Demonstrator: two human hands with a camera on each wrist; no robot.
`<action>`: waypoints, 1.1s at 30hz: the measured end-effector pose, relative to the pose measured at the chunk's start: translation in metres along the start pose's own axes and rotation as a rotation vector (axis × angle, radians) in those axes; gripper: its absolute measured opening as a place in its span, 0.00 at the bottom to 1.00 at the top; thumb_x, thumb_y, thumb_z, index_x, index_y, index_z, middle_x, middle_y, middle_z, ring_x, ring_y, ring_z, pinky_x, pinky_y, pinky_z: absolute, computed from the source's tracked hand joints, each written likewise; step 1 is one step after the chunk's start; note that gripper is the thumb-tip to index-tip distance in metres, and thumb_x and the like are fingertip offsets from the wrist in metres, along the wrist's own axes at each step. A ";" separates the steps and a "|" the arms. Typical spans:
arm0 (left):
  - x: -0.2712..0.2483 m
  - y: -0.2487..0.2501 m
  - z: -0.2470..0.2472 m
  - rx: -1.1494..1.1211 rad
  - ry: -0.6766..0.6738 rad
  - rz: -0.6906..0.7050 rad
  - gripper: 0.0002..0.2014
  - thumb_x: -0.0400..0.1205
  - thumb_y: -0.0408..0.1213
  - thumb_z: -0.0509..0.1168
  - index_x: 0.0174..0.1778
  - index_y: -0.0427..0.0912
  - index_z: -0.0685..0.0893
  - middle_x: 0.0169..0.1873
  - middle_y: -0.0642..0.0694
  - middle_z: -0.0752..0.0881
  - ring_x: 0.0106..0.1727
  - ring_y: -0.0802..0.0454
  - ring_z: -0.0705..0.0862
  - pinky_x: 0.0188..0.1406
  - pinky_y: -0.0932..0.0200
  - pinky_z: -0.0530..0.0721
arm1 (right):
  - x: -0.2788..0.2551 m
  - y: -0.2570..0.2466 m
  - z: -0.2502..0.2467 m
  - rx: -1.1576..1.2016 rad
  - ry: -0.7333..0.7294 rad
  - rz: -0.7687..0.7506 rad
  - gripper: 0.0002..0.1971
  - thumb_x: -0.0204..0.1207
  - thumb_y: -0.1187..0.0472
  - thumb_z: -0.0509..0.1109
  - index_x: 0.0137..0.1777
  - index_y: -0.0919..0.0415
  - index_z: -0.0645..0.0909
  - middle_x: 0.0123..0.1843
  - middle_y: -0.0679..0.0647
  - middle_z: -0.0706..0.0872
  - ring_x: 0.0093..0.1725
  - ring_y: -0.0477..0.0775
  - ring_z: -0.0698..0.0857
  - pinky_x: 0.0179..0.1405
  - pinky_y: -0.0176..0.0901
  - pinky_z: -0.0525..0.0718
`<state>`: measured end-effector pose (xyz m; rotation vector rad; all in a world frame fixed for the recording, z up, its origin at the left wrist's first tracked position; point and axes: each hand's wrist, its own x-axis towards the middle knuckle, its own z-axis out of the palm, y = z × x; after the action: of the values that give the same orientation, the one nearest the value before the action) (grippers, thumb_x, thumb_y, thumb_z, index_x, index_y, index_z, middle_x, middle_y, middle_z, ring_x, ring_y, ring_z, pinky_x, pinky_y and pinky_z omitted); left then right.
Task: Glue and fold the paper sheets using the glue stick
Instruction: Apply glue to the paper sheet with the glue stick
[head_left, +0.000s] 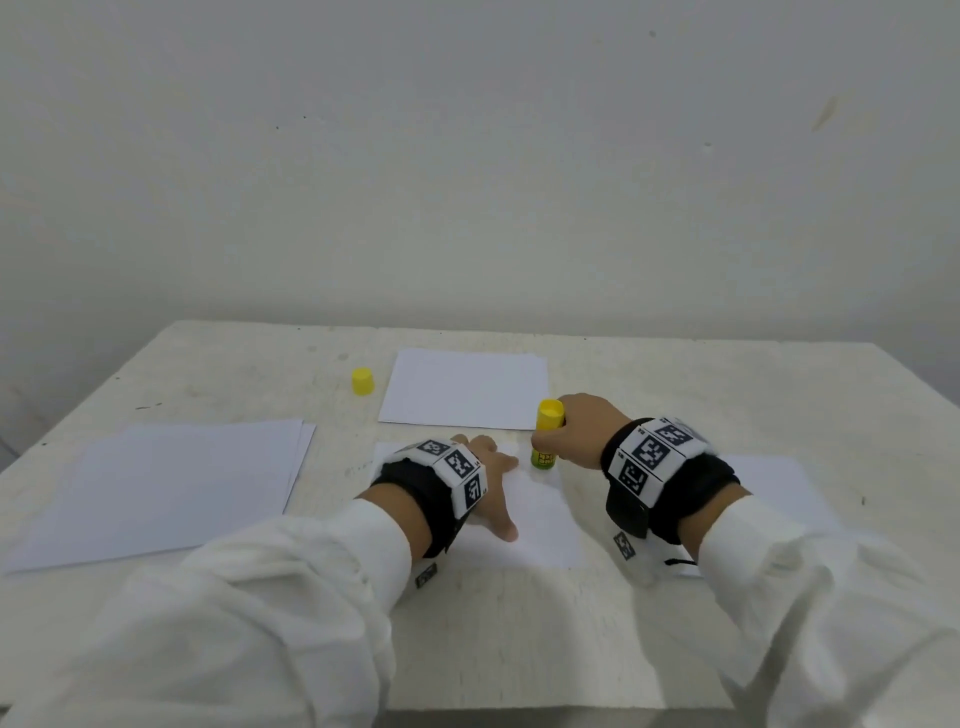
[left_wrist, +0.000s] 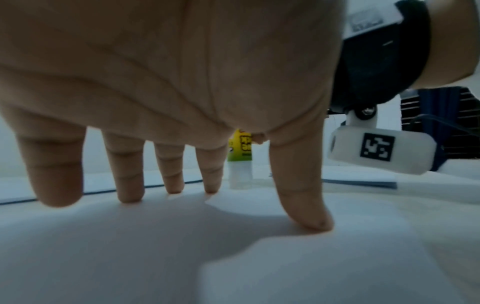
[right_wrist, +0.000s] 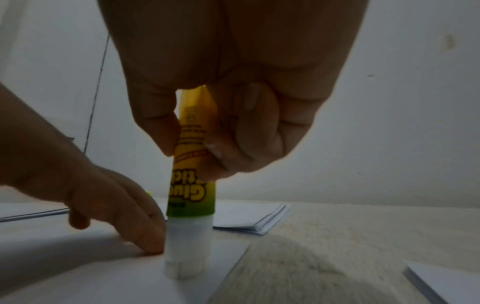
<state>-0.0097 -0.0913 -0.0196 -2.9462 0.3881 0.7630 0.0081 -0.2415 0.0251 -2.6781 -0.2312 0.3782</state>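
Glue stick (right_wrist: 192, 185), a slim plastic cylinder with a yellow-to-green printed label and a translucent white tip, is being held upright by the right hand (head_left: 582, 431), whose thumb and curled fingers are being pinched round its upper barrel. Its waxy tip is being pressed onto the smooth white paper sheet (head_left: 540, 525) near the sheet's far right corner. That sheet is being pinned flat by the left hand (head_left: 488, 467), its fingers (left_wrist: 130, 174) being kept straight and spread, just beside the stick. A folded sheet (head_left: 465, 387) is lying beyond, with the small round yellow cap (head_left: 362, 381) standing to its left. A flat stack of white paper (head_left: 161, 488) is resting at the left on the rough, pale, speckled table (head_left: 727, 395).
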 end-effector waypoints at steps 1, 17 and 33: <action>0.000 0.000 -0.001 0.004 0.002 0.001 0.50 0.68 0.66 0.71 0.83 0.59 0.54 0.81 0.49 0.57 0.79 0.39 0.59 0.75 0.36 0.65 | -0.008 0.001 0.000 0.006 -0.012 -0.023 0.15 0.73 0.55 0.69 0.31 0.57 0.68 0.32 0.51 0.73 0.33 0.50 0.73 0.30 0.40 0.68; -0.008 -0.002 0.003 -0.073 0.070 0.002 0.54 0.65 0.65 0.74 0.83 0.56 0.53 0.78 0.48 0.61 0.78 0.41 0.61 0.74 0.39 0.67 | -0.035 0.041 -0.038 0.300 0.003 0.082 0.10 0.67 0.62 0.73 0.45 0.55 0.76 0.39 0.55 0.83 0.32 0.50 0.77 0.30 0.36 0.71; -0.013 -0.008 0.005 -0.127 0.101 0.014 0.38 0.69 0.52 0.75 0.74 0.55 0.68 0.72 0.52 0.64 0.73 0.49 0.66 0.70 0.50 0.68 | 0.044 0.043 -0.019 0.242 0.182 0.369 0.23 0.74 0.67 0.72 0.69 0.66 0.74 0.66 0.63 0.80 0.65 0.64 0.79 0.59 0.48 0.77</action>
<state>-0.0211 -0.0798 -0.0174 -3.1125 0.3806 0.6664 0.0598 -0.2783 0.0134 -2.4876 0.3468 0.2497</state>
